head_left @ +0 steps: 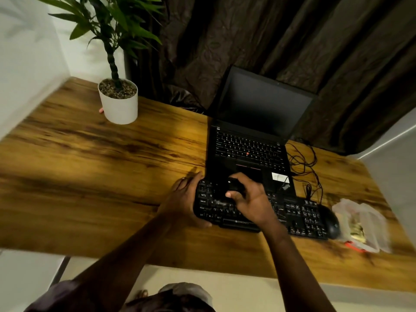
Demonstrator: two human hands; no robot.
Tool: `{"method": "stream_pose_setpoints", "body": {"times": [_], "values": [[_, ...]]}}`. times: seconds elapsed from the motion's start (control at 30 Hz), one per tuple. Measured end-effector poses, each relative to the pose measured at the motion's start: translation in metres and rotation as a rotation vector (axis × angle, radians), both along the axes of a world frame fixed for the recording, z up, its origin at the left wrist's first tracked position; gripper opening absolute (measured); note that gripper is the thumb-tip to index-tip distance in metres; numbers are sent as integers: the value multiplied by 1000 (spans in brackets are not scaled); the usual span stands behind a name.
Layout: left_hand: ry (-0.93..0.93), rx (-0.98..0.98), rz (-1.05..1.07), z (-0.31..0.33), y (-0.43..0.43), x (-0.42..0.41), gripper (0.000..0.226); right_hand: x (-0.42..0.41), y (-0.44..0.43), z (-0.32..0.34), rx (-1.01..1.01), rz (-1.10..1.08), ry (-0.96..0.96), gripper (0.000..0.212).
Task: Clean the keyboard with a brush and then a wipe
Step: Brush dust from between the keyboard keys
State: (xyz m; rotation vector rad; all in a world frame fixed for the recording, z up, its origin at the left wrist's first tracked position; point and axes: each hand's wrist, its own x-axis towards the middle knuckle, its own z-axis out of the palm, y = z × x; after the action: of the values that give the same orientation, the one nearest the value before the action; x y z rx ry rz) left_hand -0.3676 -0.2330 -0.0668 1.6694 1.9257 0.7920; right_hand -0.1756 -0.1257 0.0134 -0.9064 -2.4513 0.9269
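A black external keyboard [299, 218] lies on the wooden desk [90, 167] in front of an open laptop. My left hand [185, 198] grips the keyboard's left end, fingers curled around its edge. My right hand [249, 199] hovers over the left-middle keys, closed around a small dark object [235, 186] that looks like a brush handle; its bristles are blurred against the keys. No wipe can be told apart in view.
The black laptop [249, 149] stands open behind the keyboard, screen dark. A black mouse [329, 221] and a crumpled plastic bag [362, 226] lie at the right. Cables [304, 163] trail beside the laptop. A potted plant [118, 100] stands at the back left.
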Motion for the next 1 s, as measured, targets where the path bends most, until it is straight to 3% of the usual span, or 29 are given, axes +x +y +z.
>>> {"method": "stream_pose_setpoints", "body": {"times": [0.17,0.47,0.77,1.0], "values": [[18,-4,19,-6,1,-1,148,33,11,7,0,-94,-95,29],[50,11,23,-7,0,0,145,-1,-4,-4,-20,-30,54,24],[47,-49,36,-14,4,-1,149,41,11,6,-65,-141,-119,36],[41,-12,34,-8,2,-1,146,17,3,0,-53,-70,-31,28]]}}
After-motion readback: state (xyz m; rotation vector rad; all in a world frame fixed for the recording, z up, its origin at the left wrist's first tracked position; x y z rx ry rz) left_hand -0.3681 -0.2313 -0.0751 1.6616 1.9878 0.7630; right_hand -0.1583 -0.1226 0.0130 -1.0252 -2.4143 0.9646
